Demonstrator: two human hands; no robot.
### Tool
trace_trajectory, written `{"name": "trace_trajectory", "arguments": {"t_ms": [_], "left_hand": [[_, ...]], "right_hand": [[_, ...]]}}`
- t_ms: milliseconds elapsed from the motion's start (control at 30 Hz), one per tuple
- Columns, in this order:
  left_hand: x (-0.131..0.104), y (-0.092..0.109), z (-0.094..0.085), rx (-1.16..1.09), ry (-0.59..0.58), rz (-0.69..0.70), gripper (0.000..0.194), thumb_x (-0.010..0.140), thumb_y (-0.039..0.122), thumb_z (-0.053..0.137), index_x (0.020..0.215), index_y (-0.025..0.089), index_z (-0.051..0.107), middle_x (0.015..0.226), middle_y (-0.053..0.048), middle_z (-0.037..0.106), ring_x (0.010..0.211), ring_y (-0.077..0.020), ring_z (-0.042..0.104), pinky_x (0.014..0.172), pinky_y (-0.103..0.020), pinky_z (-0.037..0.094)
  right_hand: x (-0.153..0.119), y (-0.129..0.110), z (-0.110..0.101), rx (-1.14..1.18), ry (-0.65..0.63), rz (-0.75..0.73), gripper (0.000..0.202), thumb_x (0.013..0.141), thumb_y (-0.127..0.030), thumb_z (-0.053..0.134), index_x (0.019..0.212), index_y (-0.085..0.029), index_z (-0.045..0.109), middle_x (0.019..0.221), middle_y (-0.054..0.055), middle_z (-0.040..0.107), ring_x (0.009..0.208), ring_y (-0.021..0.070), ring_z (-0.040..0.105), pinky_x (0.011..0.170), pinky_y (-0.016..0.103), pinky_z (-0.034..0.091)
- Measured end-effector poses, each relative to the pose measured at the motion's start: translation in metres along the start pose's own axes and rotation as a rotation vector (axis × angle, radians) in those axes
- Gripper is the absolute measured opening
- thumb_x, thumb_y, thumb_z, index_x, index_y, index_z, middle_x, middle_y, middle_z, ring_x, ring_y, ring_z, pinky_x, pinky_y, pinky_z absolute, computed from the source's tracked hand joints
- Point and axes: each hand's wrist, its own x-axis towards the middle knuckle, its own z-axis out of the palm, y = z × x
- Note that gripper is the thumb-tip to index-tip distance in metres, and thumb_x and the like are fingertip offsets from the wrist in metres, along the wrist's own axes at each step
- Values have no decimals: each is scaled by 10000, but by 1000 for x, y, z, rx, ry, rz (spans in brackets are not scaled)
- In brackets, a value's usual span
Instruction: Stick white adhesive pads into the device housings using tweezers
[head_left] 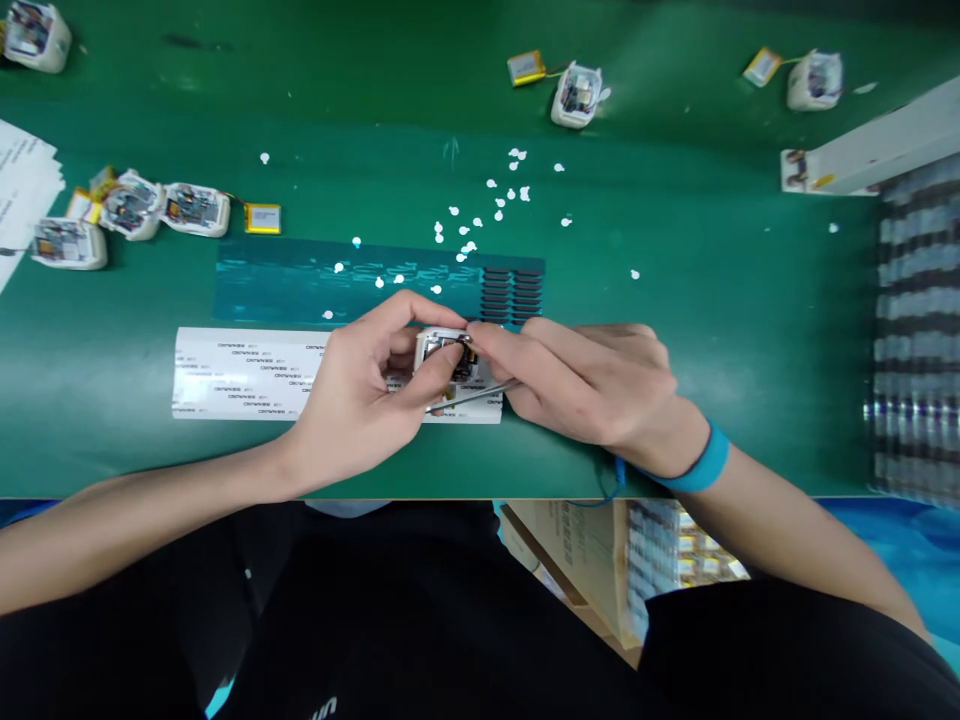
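My left hand (364, 395) grips a small white open device casing (444, 350) with a circuit board inside, held just above a white printed backing strip (240, 372). My right hand (581, 380) pinches at the casing's top edge with thumb and forefinger and also holds thin metal tweezers (469, 398) that point left under the casing. A blue strap circles my right wrist (701, 468). Behind the hands lies a teal sheet (300, 280) carrying rows of small black pads (511, 292).
Several white paper dots (480, 215) are scattered on the green table. More open casings with yellow batteries sit at far left (161, 208), back middle (576, 95) and back right (814, 80). A tray of parts (919, 330) stands at the right; a carton (585, 550) sits below the table edge.
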Motion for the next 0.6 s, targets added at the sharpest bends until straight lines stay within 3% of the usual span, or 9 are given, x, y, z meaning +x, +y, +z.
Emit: {"name": "trace_trajectory", "arguments": {"t_ms": [133, 233, 333, 433, 600], "left_hand": [[-2, -2, 2, -17, 54, 61, 74, 1016, 187, 697, 965, 207, 647, 615, 54, 649, 493, -106, 575, 487, -251, 483], [-2, -4, 0, 10, 49, 127, 117, 1008, 182, 707, 927, 218, 631, 599, 66, 617, 469, -102, 548, 442, -257, 411], [-1, -3, -2, 64, 33, 168, 142, 987, 145, 698, 901, 222, 615, 630, 63, 651, 487, -102, 573, 447, -251, 401], [-1, -1, -2, 142, 28, 221, 144, 982, 117, 667, 900, 218, 606, 681, 59, 691, 535, -92, 598, 496, -240, 442], [-4, -3, 1, 188, 11, 260, 139, 1005, 171, 697, 971, 236, 579, 728, 57, 737, 601, -102, 679, 554, -250, 510]], "right_hand": [[3, 0, -6, 116, -76, -11, 323, 1103, -102, 486, 1086, -239, 778, 650, -37, 678, 511, 109, 600, 441, 298, 374], [3, -4, -4, 288, -73, 159, 277, 1095, -103, 497, 1075, -236, 739, 697, -34, 687, 542, 113, 611, 457, 291, 361], [3, -7, 1, 579, -1, 359, 221, 1114, -142, 496, 1048, -214, 694, 733, -44, 667, 582, 103, 615, 528, 248, 429], [5, -7, 2, 805, -23, 475, 201, 1132, -268, 571, 964, -209, 665, 657, -78, 551, 534, 87, 514, 530, 242, 407], [10, -4, -2, 952, -173, 577, 310, 1110, -383, 653, 851, -218, 613, 613, -100, 381, 512, 78, 323, 488, 267, 284]]}}
